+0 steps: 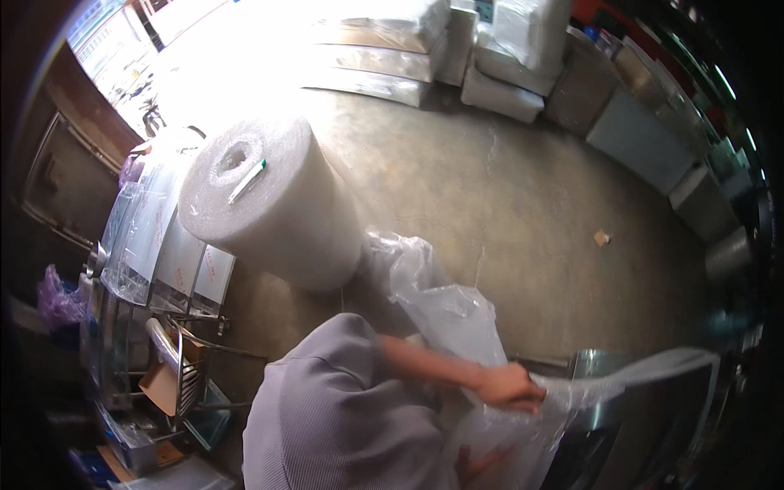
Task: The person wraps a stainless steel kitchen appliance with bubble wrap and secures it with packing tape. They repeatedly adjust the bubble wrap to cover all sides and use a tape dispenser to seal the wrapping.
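Observation:
My left hand (508, 389) reaches across from the grey ribbed sleeve, its fingers closed on the edge of a clear bubble wrap sheet (457, 314). The sheet trails back along the floor to a large upright bubble wrap roll (306, 212). Lower down, my right hand (483, 463) is partly hidden by the wrap, its visible fingers stretched out against it. To the right of both hands stands a dark, glossy, box-like object (633, 429); wrap lies along its upper edge. A white marker with a green end (247, 181) rests on top of the roll.
Wrapped flat packages (371, 61) are stacked at the back, with cartons (645, 139) along the right. At left are plastic-covered panels (167, 245) and a metal-framed rack (192, 367). A small brown scrap (602, 238) lies on the concrete floor (539, 212).

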Tool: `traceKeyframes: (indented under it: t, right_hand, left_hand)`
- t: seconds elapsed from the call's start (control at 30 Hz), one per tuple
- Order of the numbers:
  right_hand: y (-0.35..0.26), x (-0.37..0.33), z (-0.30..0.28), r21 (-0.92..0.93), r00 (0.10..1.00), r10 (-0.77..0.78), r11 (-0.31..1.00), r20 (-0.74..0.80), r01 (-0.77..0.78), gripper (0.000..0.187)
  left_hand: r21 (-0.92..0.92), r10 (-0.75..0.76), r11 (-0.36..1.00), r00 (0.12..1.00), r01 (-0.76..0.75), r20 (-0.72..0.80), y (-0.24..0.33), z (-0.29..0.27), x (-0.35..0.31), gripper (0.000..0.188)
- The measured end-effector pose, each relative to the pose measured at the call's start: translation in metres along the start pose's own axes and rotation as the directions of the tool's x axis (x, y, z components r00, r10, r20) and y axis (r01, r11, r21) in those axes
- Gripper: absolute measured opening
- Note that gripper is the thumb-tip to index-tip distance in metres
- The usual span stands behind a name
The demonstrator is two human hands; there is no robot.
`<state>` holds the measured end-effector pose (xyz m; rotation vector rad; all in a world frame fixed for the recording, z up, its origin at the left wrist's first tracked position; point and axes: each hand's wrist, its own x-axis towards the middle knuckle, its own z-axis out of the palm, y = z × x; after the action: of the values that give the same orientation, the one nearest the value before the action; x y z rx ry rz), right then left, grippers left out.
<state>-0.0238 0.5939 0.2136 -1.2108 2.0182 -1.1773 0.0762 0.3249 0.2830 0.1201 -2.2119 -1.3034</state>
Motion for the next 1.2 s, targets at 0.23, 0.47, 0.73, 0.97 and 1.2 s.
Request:
traceKeyframes:
  t: [0.23, 0.47, 0.73, 0.97, 1.2]
  right_hand:
    - [0.036, -0.08, -0.045, -0.153, 0.995, -0.002, 0.988, -0.102, -0.013, 0.035]
    - [0.007, -0.136, -0.115, 0.218, 0.987, -0.16, 0.964, 0.03, 0.149, 0.078]
    - [-0.082, -0.091, -0.147, 0.16, 0.958, -0.263, 0.956, 0.112, 0.244, 0.08]
    - [-0.114, -0.044, -0.135, 0.141, 0.842, -0.288, 0.958, 0.457, 0.251, 0.033]
    - [-0.161, 0.038, -0.094, 0.6, 0.855, -0.394, 0.789, 0.337, 0.128, 0.016]
  left_hand:
    - [-0.05, -0.261, 0.965, 0.961, 0.258, -0.093, 0.057, 0.024, -0.048, 0.02]
    - [-0.123, -0.37, 0.929, 0.874, 0.349, -0.316, 0.15, 0.108, -0.076, 0.024]
    - [0.035, -0.245, 0.963, 0.925, 0.266, -0.291, 0.216, 0.161, -0.101, 0.023]
    - [0.421, 0.145, 0.869, 0.677, 0.262, -0.721, 0.212, 0.172, -0.139, 0.028]
    - [-0.309, -0.429, 0.807, 0.138, 0.503, -0.893, 0.17, 0.304, -0.297, 0.057]
